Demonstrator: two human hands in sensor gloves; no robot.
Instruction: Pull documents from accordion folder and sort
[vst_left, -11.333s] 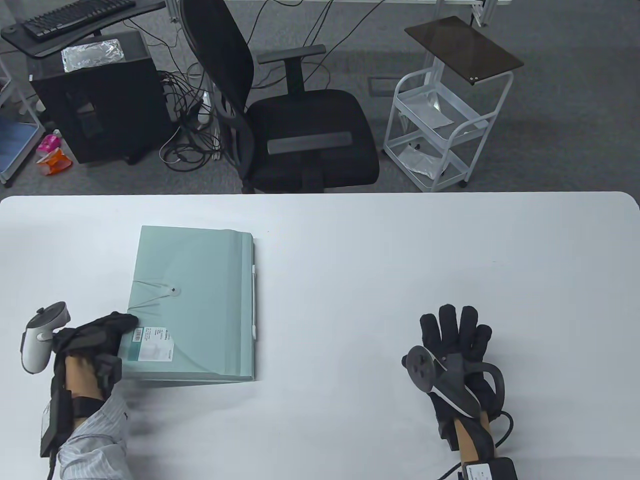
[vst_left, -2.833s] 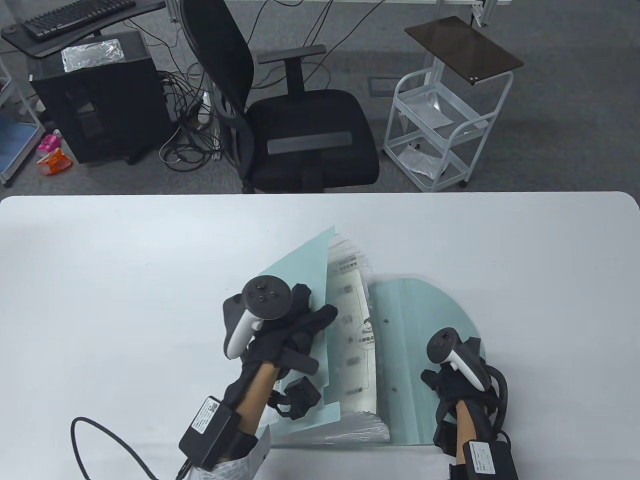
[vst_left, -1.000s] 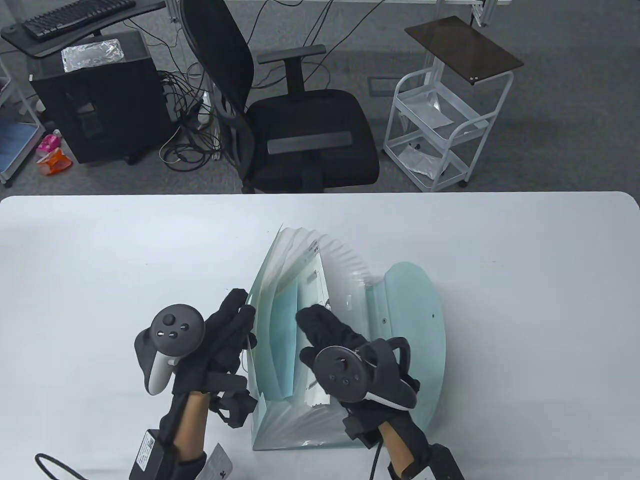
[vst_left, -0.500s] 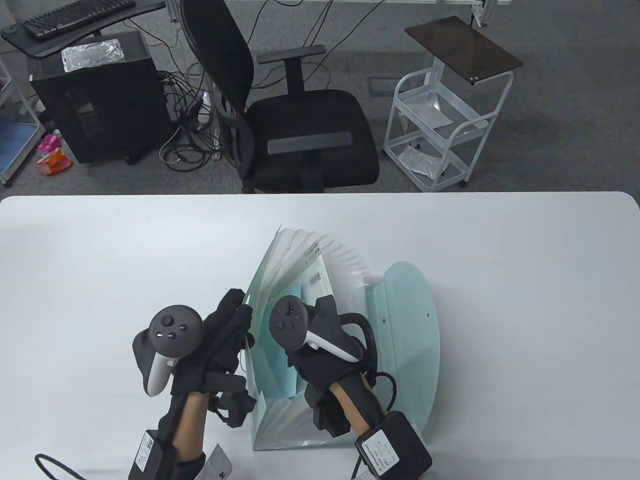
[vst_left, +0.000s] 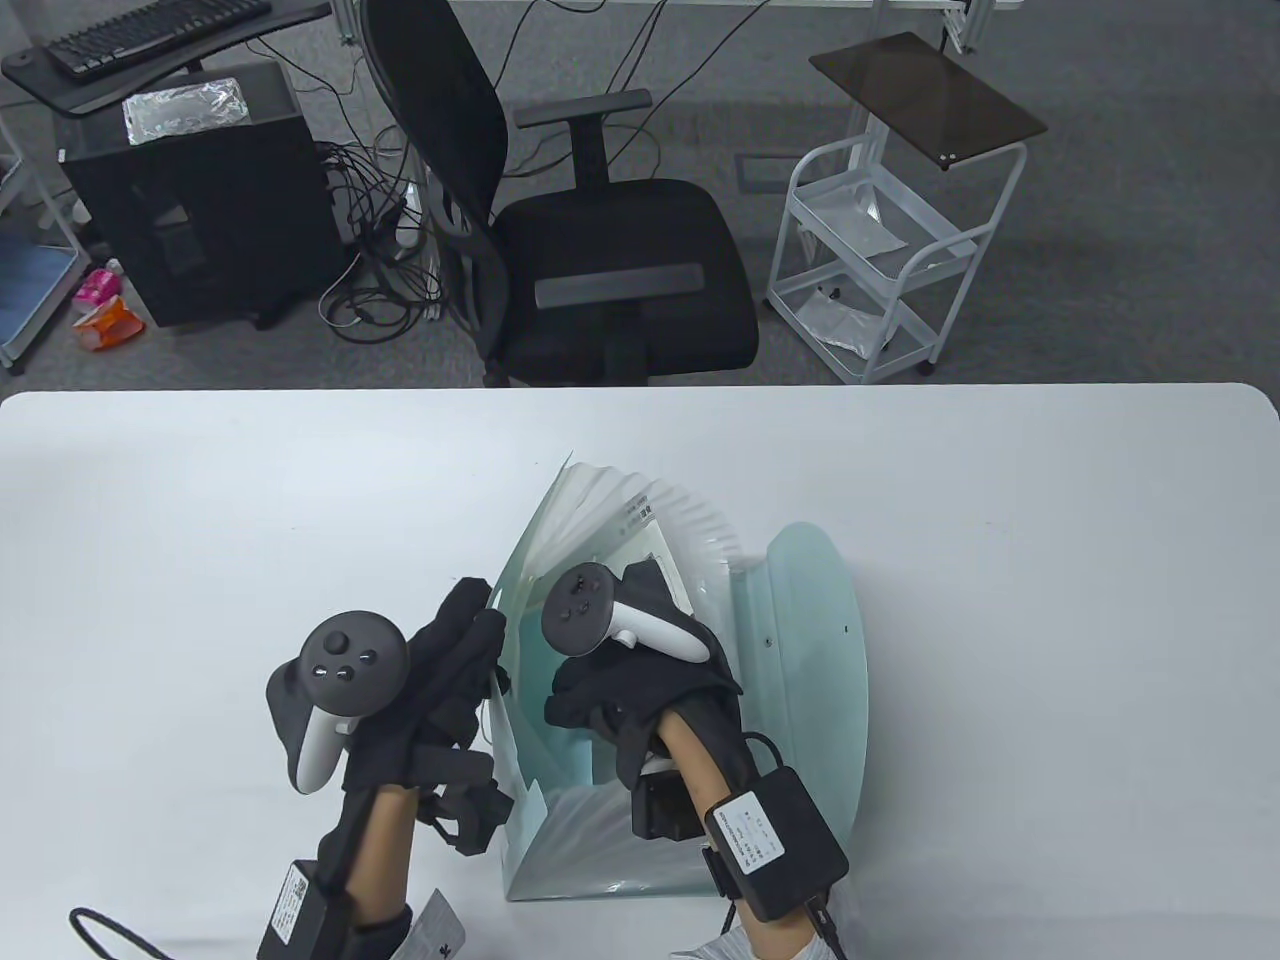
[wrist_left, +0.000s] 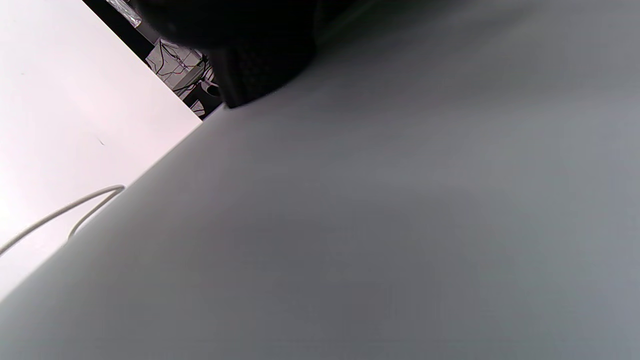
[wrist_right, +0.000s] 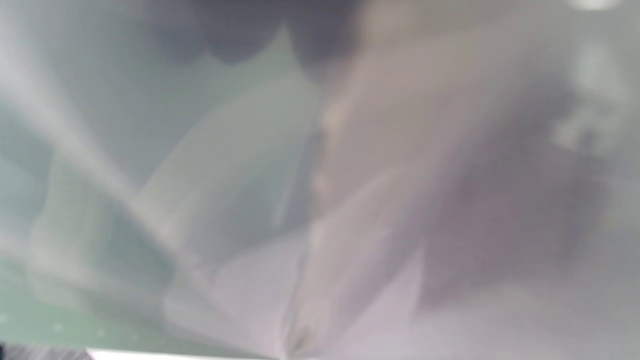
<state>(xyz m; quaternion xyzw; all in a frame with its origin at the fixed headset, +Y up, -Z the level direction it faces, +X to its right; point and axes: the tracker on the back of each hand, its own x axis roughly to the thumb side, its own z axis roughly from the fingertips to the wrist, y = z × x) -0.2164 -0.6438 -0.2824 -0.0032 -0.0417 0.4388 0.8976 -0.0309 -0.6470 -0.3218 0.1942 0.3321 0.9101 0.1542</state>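
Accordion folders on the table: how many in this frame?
1. The accordion folder stands fanned open at the table's near middle, flap out to the right; the left hand holds its front panel and the right hand reaches into its pockets.

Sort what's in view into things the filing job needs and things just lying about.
Job: accordion folder, fanned open; printed document in its pockets; left hand at the front cover; right hand inside.

Lying about: office chair, white cart, keyboard, computer tower.
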